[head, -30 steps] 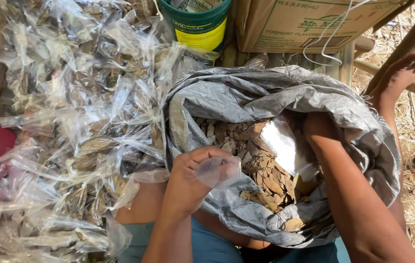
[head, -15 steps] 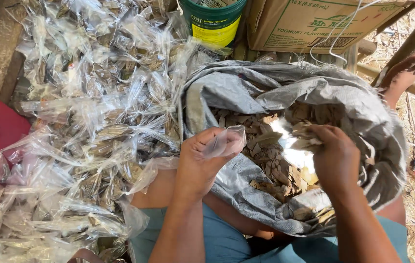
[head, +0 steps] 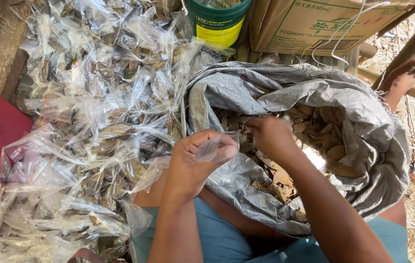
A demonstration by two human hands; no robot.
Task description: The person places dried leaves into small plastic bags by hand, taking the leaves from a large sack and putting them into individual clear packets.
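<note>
While left hand (head: 193, 163) grips small clear bag (head: 216, 146), right hand (head: 270, 136) now nearer, out of sack (head: 363, 141).

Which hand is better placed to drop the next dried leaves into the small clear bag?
Right. The right hand is just above the dried leaves in the grey sack, close beside the small clear bag, which the left hand pinches.

Small clear plastic bag (head: 216, 147), empty-looking, crumpled, pinched in left hand (head: 190, 163) just above sack's near rim. Grey woven sack (head: 314, 95), mouth rolled open, sits btwn the legs, partly full of dry brown leaves (head: 324, 131). Right hand (head: 270, 136) closed on some leaves, right beside the bag.
</note>
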